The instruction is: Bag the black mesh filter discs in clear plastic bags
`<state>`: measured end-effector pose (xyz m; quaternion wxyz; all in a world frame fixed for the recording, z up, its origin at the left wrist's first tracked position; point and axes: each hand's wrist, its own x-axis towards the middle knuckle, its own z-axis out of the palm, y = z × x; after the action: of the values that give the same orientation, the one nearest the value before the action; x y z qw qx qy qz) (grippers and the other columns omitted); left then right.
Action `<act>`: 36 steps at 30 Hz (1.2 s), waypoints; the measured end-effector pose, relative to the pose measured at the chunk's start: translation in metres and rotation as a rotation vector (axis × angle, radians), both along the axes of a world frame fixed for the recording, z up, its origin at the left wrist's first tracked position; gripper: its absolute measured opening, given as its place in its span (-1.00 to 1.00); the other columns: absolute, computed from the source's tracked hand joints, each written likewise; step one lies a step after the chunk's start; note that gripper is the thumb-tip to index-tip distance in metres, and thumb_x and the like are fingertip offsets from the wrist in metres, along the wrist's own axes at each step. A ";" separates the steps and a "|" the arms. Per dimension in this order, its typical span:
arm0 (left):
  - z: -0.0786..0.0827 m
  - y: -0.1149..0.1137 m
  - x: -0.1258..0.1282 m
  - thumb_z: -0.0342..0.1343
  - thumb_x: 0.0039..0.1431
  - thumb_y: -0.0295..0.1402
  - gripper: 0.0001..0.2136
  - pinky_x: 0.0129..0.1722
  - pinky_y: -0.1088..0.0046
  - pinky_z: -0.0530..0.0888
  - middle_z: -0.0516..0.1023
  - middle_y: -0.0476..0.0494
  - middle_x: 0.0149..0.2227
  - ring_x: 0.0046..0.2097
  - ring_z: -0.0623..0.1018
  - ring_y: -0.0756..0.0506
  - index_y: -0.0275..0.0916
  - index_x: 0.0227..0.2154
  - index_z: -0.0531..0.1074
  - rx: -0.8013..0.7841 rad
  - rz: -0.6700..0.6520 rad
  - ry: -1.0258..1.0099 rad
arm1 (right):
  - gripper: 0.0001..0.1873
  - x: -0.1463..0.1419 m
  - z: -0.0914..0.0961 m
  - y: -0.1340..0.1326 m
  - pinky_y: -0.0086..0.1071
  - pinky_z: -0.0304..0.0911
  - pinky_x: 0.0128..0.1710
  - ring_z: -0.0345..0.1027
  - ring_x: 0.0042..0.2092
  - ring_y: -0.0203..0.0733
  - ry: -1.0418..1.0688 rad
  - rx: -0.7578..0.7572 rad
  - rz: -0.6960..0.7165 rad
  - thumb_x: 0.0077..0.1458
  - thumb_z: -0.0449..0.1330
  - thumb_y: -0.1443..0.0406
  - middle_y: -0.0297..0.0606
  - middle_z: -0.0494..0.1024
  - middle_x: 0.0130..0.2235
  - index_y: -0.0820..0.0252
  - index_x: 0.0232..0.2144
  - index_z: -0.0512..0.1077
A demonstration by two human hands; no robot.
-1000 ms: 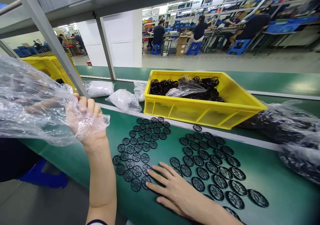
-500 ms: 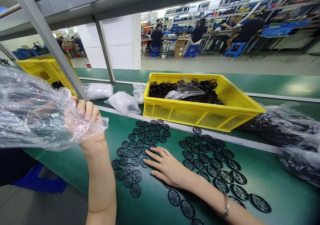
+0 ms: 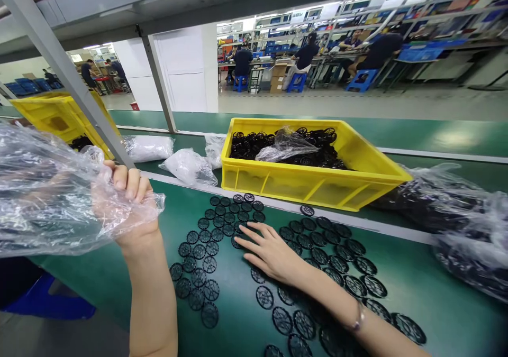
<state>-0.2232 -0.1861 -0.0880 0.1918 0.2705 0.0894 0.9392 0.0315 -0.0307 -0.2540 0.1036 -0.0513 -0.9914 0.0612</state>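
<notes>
At the left, my left hand [image 3: 129, 198] is closed around the gathered edge of a clear plastic bag [image 3: 47, 193], which spreads out past the left side of the view. My right hand [image 3: 265, 251] lies low over the green tabletop [image 3: 238, 314], fingers spread, fingertips touching or just above a few black spoked discs. Many such discs lie flat on either side of it: one group of black discs [image 3: 209, 264] on the left, another group of black discs [image 3: 337, 264] to the right. My right forearm hides part of the right group.
Behind the discs stands a yellow bin [image 3: 317, 185] holding more black discs and a crumpled bag. White-filled bags [image 3: 190, 166] lie left of it, and bags of dark parts [image 3: 456, 225] to the right. A slanted metal post [image 3: 79, 92] rises at the left beside another yellow bin [image 3: 59, 113].
My right hand has shifted slightly right across the discs, and a few near its fingers have moved with it. My left hand still grips the bag. The whole view has shifted a little.
</notes>
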 end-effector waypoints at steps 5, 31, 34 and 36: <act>-0.001 -0.001 -0.008 -0.35 0.47 -0.17 -0.55 -0.76 0.66 0.20 0.31 0.05 -0.64 -0.68 0.24 0.09 -0.31 -0.32 0.37 0.032 -0.022 -0.018 | -0.63 0.031 0.000 -0.007 0.17 0.05 0.26 0.16 0.28 0.12 -0.049 -0.039 0.045 0.37 0.04 0.13 -0.23 0.46 0.21 -0.02 0.13 0.44; -0.003 0.010 -0.009 -0.40 0.47 -0.23 -0.53 -0.75 0.62 0.21 0.32 0.02 -0.64 -0.68 0.24 0.07 -0.30 -0.34 0.38 -0.040 -0.008 -0.069 | -0.59 -0.024 -0.005 0.086 -0.04 0.28 0.03 0.30 0.03 0.08 0.051 0.158 -0.185 0.38 -0.02 0.22 -0.06 0.52 0.08 0.16 0.16 0.43; -0.004 0.009 -0.012 -0.36 0.47 -0.25 -0.57 -0.75 0.62 0.20 0.32 0.02 -0.65 -0.69 0.24 0.07 -0.30 -0.34 0.37 -0.041 0.003 -0.077 | -0.60 -0.010 -0.009 0.085 -0.05 0.26 -0.04 0.30 0.00 0.11 0.049 0.199 -0.200 0.38 -0.02 0.21 -0.03 0.55 -0.01 0.15 0.11 0.48; -0.004 0.010 -0.012 -0.34 0.46 -0.25 -0.57 -0.76 0.63 0.19 0.32 0.03 -0.65 -0.69 0.23 0.08 -0.30 -0.35 0.37 -0.048 0.011 -0.076 | -0.59 0.008 -0.009 0.088 -0.05 0.25 -0.07 0.31 -0.03 0.10 0.055 0.200 -0.217 0.38 -0.04 0.19 -0.03 0.58 -0.08 0.14 0.06 0.52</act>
<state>-0.2353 -0.1759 -0.0921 0.1962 0.2295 0.1058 0.9474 0.0398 0.0568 -0.2627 0.1413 -0.1461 -0.9779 -0.0483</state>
